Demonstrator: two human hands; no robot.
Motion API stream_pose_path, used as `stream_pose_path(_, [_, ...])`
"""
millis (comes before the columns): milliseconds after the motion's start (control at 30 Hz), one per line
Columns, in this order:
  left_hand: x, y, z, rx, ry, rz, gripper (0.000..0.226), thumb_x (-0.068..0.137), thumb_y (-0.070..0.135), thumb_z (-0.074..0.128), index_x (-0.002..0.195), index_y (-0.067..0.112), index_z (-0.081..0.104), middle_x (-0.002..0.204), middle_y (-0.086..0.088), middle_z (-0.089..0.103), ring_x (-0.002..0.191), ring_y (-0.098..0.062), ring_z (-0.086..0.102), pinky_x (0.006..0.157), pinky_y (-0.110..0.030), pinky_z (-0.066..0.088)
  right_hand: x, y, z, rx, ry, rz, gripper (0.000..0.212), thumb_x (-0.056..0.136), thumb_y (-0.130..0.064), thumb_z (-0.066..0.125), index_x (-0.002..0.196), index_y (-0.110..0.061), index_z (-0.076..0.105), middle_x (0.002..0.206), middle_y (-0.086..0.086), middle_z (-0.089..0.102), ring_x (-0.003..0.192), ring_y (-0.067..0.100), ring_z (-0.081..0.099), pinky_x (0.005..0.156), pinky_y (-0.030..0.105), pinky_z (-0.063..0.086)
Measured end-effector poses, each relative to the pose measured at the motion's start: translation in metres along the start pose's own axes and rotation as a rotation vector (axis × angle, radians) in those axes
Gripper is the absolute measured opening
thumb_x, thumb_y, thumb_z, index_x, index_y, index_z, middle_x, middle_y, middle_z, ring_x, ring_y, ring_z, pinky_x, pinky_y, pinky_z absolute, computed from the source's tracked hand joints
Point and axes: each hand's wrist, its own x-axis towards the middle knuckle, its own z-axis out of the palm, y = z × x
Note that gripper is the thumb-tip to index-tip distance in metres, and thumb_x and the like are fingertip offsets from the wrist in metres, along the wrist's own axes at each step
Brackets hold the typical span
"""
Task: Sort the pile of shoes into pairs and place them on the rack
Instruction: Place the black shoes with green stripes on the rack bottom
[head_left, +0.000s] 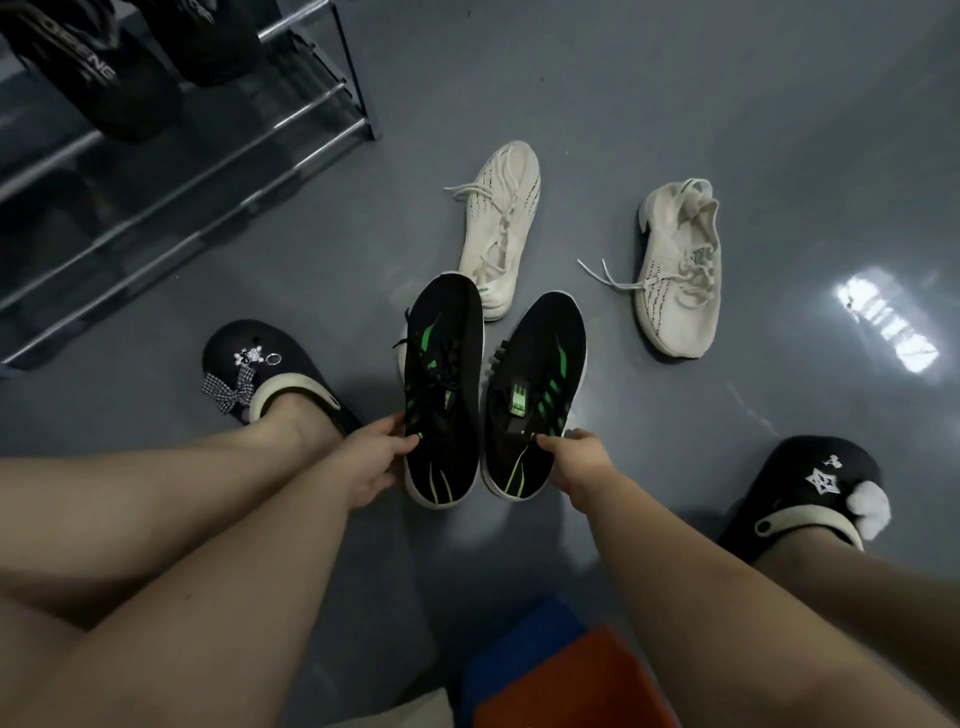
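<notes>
Two black sneakers with green stripes are side by side in the middle of the view, toes pointing away. My left hand grips the left black sneaker at its heel. The heel of the right black sneaker is held by my right hand. Two cream knit sneakers lie apart on the grey floor beyond them: one just past the black pair, the other further right. The metal shoe rack stands at the upper left with a pair of black shoes on its top shelf.
My feet in dark clogs rest on the floor at left and right. A blue and orange box sits at the bottom between my legs. A bright light reflection marks the floor at right.
</notes>
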Motion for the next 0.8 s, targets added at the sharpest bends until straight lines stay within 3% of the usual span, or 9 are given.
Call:
stream_pose_path(100, [0.008, -0.004, 0.005, -0.013, 0.007, 0.006, 0.051, 0.094, -0.005, 0.044, 0.142, 0.014, 0.04, 0.135, -0.01, 0.054, 0.108, -0.021, 0.053, 0.096, -0.035, 0.043, -0.002, -0.002, 0.001, 0.026, -0.052, 0.067, 0.024, 0.089, -0.005, 0.061, 0.111, -0.006, 0.052, 0.104, 0.015, 0.057, 0.089, 0.027, 0.063, 0.072, 0.037, 0.055])
stream_pose_path(167, [0.011, -0.007, 0.009, -0.022, 0.009, 0.008, 0.052, 0.093, -0.007, 0.044, 0.141, 0.013, 0.04, 0.136, -0.01, 0.053, 0.115, -0.024, 0.053, 0.103, -0.038, 0.041, 0.002, -0.001, 0.002, 0.021, -0.064, 0.08, 0.018, 0.089, -0.004, 0.061, 0.105, -0.007, 0.054, 0.104, 0.014, 0.06, 0.069, 0.016, 0.058, 0.054, 0.025, 0.045])
stream_pose_path(300, [0.017, -0.01, 0.01, -0.045, 0.034, 0.011, 0.054, 0.092, -0.009, 0.045, 0.141, 0.011, 0.04, 0.137, -0.01, 0.053, 0.127, -0.027, 0.049, 0.108, -0.039, 0.039, 0.01, 0.001, 0.004, 0.034, -0.058, 0.08, 0.031, 0.087, 0.002, 0.06, 0.118, 0.002, 0.058, 0.103, 0.01, 0.06, 0.064, 0.011, 0.053, 0.049, 0.019, 0.038])
stream_pose_path(433, [0.02, -0.007, 0.007, -0.035, 0.052, 0.008, 0.053, 0.092, -0.008, 0.045, 0.14, 0.013, 0.042, 0.136, -0.01, 0.054, 0.12, -0.024, 0.053, 0.101, -0.035, 0.042, 0.011, 0.005, 0.007, 0.059, -0.095, 0.096, 0.032, 0.086, 0.011, 0.054, 0.118, 0.004, 0.058, 0.106, 0.011, 0.061, 0.07, 0.018, 0.058, 0.059, 0.024, 0.047])
stream_pose_path(500, [0.02, -0.007, 0.005, -0.022, 0.063, 0.013, 0.052, 0.092, -0.007, 0.045, 0.139, 0.014, 0.043, 0.135, -0.009, 0.055, 0.11, -0.02, 0.054, 0.091, -0.03, 0.045, 0.009, 0.006, 0.008, 0.12, -0.117, 0.108, 0.032, 0.086, 0.015, 0.05, 0.115, 0.004, 0.059, 0.117, 0.02, 0.063, 0.089, 0.033, 0.064, 0.079, 0.041, 0.054])
stream_pose_path(567, [0.019, -0.007, 0.006, -0.012, 0.071, 0.015, 0.052, 0.092, -0.007, 0.045, 0.139, 0.014, 0.044, 0.136, -0.008, 0.054, 0.107, -0.018, 0.053, 0.095, -0.032, 0.043, 0.006, 0.004, 0.006, 0.144, -0.127, 0.111, 0.028, 0.086, 0.018, 0.048, 0.104, 0.0, 0.06, 0.121, 0.023, 0.061, 0.107, 0.04, 0.061, 0.092, 0.053, 0.049])
stream_pose_path(633, [0.015, -0.006, 0.009, -0.003, 0.075, 0.016, 0.053, 0.092, -0.008, 0.044, 0.14, 0.016, 0.043, 0.136, -0.007, 0.054, 0.106, -0.019, 0.053, 0.097, -0.034, 0.042, 0.001, 0.002, 0.001, 0.136, -0.135, 0.093, 0.031, 0.086, 0.018, 0.047, 0.108, -0.002, 0.058, 0.113, 0.02, 0.064, 0.1, 0.037, 0.063, 0.091, 0.05, 0.049])
stream_pose_path(733, [0.002, -0.005, 0.012, -0.002, 0.064, 0.02, 0.053, 0.094, -0.009, 0.041, 0.141, 0.016, 0.041, 0.121, -0.007, 0.057, 0.089, -0.016, 0.057, 0.076, -0.027, 0.045, -0.012, -0.002, -0.01, 0.104, -0.135, 0.059, 0.033, 0.089, 0.015, 0.047, 0.113, -0.005, 0.055, 0.089, 0.009, 0.061, 0.069, 0.02, 0.058, 0.077, 0.038, 0.051])
stream_pose_path(800, [-0.008, -0.002, 0.013, 0.014, 0.046, 0.022, 0.052, 0.094, -0.008, 0.039, 0.14, 0.016, 0.042, 0.111, -0.003, 0.058, 0.081, -0.013, 0.056, 0.069, -0.024, 0.045, -0.023, -0.004, -0.019, 0.091, -0.145, 0.044, 0.036, 0.09, 0.013, 0.047, 0.123, 0.0, 0.054, 0.079, 0.006, 0.059, 0.065, 0.016, 0.055, 0.073, 0.034, 0.051])
